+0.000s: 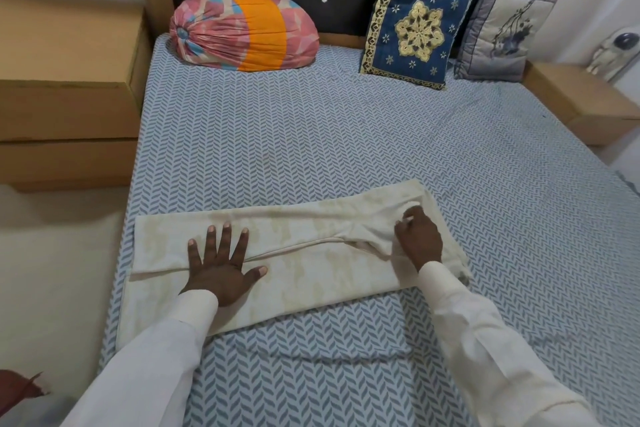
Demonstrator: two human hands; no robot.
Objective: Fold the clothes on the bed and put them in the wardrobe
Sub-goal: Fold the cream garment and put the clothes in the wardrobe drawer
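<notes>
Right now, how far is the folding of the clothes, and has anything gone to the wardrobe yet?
Done: the cream garment lies folded lengthwise into a long strip on the bed. In hand: the left hand presses it flat while the right hand pinches its far end, likely for the next fold. Left: finishing the folds and carrying it away; no wardrobe is in view.

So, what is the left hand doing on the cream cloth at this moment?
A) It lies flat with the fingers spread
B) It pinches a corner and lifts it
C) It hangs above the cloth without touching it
A: the left hand lies palm down on the cream cloth, fingers spread, while the right hand pinches a fold.
</notes>
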